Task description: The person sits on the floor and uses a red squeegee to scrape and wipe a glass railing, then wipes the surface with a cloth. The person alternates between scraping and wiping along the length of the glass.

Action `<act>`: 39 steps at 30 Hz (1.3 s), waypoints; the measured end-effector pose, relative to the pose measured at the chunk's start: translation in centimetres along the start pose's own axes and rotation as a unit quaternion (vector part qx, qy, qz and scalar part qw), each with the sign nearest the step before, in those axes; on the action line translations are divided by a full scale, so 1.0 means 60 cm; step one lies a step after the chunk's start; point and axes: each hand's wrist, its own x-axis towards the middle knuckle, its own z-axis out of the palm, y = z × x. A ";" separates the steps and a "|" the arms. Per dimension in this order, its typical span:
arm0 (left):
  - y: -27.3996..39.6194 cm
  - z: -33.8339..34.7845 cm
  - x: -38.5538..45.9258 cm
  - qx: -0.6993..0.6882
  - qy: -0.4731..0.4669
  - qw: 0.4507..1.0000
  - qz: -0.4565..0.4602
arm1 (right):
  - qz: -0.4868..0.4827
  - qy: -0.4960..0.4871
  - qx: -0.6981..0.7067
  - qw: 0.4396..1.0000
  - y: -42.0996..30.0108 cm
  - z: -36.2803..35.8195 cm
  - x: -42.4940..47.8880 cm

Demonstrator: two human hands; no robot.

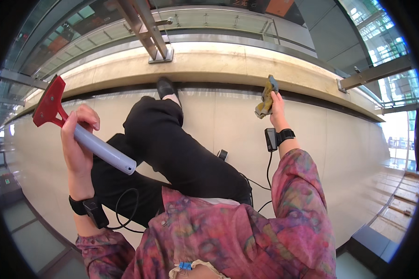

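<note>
A scraper (pixel 103 148) with a red head and a grey tubular handle lies in my left hand (pixel 77 143), which grips it where head and handle meet. Its wide blade edge points up and to the left, above the floor. On the other side, my right hand (pixel 277 108) pinches a crumpled, dirty yellow and blue cloth (pixel 266 99). The cloth is close to the dark strip (pixel 300 100) at the foot of a beige stone ledge (pixel 213 66); whether it touches is hard to tell.
Steel posts (pixel 160 52) of a glass railing rise from the ledge. A black roll (pixel 222 154), perhaps tape, is on the pale tiled floor (pixel 237 122) beside my leg. Black cables (pixel 268 171) run from the wrist devices. My shoe (pixel 166 89) is against the ledge's base.
</note>
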 end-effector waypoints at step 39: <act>-0.133 -0.245 0.134 -0.151 0.149 0.970 -0.119 | -0.453 -0.225 -0.543 0.670 0.256 0.749 0.049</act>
